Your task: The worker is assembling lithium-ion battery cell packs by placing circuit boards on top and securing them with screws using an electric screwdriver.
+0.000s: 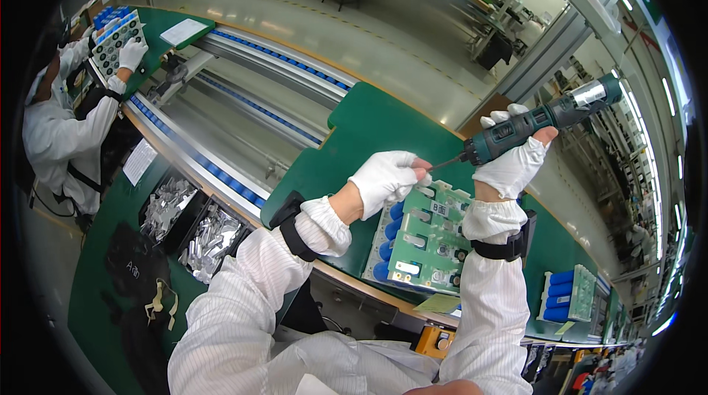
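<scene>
My right hand (509, 155), in a white glove with bare fingertips showing, grips a dark green and black cordless screwdriver (527, 126). Its thin bit points left toward my left hand (389, 177), also gloved. There the thumb and fingers are pinched together at the bit's tip; whatever small thing they hold is too small to make out. Just below both hands lies a battery module (424, 236) on the green work surface (383, 126). It has a green circuit board with metal tabs on top and blue cylindrical cells along its left side.
Two black bins (210, 240) of metal strips stand left of my left arm. A roller conveyor (243, 92) runs beyond. Another battery module (569, 295) sits at the right. At far left a co-worker (70, 122) handles a white cell holder (118, 44). A metal post (538, 48) rises at upper right.
</scene>
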{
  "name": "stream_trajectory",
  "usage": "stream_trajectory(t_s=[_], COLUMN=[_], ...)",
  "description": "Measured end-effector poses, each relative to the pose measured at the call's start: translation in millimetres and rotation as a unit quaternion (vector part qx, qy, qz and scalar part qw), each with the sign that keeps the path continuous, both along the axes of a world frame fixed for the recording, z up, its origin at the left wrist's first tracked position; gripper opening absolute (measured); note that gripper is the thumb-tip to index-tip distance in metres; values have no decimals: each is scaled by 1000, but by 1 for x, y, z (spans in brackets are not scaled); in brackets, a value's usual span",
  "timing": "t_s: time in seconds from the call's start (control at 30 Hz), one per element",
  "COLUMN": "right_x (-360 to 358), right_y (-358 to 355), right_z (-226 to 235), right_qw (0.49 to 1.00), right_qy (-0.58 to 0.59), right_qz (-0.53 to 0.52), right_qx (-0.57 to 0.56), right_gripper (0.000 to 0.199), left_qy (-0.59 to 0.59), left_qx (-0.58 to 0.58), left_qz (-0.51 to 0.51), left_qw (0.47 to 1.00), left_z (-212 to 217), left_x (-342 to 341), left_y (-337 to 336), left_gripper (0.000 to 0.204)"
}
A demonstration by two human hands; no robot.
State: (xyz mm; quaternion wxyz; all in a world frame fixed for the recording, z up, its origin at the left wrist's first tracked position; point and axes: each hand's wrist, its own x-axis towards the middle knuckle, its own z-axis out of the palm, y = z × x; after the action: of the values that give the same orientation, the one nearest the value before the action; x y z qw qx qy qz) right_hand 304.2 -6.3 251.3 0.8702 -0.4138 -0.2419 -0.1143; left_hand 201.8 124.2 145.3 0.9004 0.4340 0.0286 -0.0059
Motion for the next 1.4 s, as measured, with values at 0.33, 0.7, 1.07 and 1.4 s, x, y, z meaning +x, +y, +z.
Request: stream_trajectory(t_s=[0.33, 0.7, 1.07, 1.4], right_x=[-20, -29, -27, -32], right_y=[2, 11, 10, 11], right_z=[5, -15, -15, -12], right_qw=[997, 985, 981, 975], right_qy=[-66, -128, -125, -154], right_qz=[-32, -20, -28, -2], right_qx=[-37, -117, -147, -160], right_gripper=[61, 52, 49, 51], left_qy=[-36, -124, -116, -74], left_qx=[8, 467, 453, 402], left_qz=[-28, 74, 37, 46], left_qw=[999, 872, 883, 911], left_z=[-3, -5, -4, 1], left_x=[0, 3, 2, 3], left_y=[-1, 10, 10, 17], left_gripper=[22, 18, 24, 23])
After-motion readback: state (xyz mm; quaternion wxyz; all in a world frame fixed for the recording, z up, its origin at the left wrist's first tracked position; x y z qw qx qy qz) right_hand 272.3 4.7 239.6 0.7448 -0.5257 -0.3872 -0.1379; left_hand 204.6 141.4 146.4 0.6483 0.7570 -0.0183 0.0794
